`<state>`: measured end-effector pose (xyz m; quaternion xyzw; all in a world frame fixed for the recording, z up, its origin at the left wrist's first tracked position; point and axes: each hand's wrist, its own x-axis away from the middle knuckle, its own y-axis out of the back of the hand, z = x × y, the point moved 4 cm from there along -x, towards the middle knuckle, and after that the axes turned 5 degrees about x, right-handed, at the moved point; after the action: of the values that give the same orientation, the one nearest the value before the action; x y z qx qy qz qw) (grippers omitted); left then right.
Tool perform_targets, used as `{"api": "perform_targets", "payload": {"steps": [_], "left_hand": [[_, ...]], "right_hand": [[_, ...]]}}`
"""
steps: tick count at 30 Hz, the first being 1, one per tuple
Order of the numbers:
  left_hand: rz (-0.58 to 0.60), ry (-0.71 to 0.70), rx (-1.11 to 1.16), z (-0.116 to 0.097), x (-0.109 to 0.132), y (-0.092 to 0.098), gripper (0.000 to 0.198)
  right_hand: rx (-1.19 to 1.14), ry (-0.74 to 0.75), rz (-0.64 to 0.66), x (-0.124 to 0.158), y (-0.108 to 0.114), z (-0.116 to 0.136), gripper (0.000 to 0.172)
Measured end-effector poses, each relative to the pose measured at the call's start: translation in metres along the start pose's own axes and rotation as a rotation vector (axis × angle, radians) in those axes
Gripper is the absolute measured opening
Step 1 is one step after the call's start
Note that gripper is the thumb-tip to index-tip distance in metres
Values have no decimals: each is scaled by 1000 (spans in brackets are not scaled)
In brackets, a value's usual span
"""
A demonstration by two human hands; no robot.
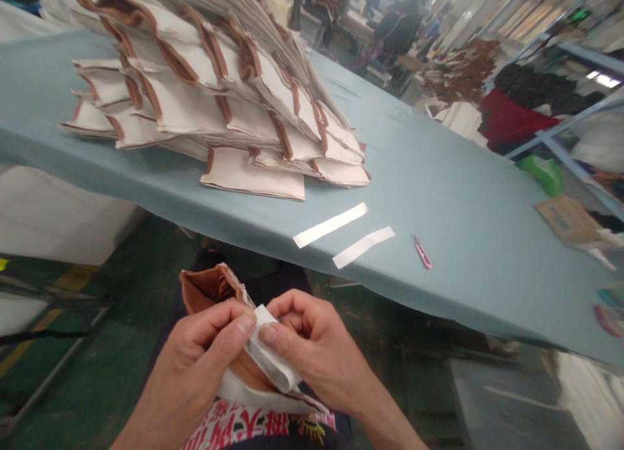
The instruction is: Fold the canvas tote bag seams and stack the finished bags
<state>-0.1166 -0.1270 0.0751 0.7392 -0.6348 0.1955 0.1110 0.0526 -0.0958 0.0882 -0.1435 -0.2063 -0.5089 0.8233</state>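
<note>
Over my lap lies a brown and white fabric piece (205,291), its brown side folded open at the upper left. My left hand (205,352) pinches its edge between thumb and fingers. Close beside it, my right hand (312,346) is closed on a white strip (275,359), which is folded over along the fabric. The two thumbs are only a little apart. Part of the fabric is hidden behind my hands. Printed red characters (263,424) show below them.
Stacked white pieces with brown edges (195,105) cover the left of the blue-green table (439,196). Two white strips (331,225) (363,247) and small pink-handled snips (422,252) lie near its front edge. A cardboard piece (568,221) and shelving (560,144) are at right.
</note>
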Motion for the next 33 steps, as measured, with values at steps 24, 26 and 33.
{"api": "perform_targets", "payload": {"steps": [24,26,33], "left_hand": [[27,64,-72,33,-11,10,56],[2,93,-52,31,-5,6,58],[-23,71,-59,14,7,-6,60]], "right_hand": [[847,1185,-565,11,23,3,21],[908,1270,-618,14,25,0,19],[942,1291,-627,17,27,-7,22]]}}
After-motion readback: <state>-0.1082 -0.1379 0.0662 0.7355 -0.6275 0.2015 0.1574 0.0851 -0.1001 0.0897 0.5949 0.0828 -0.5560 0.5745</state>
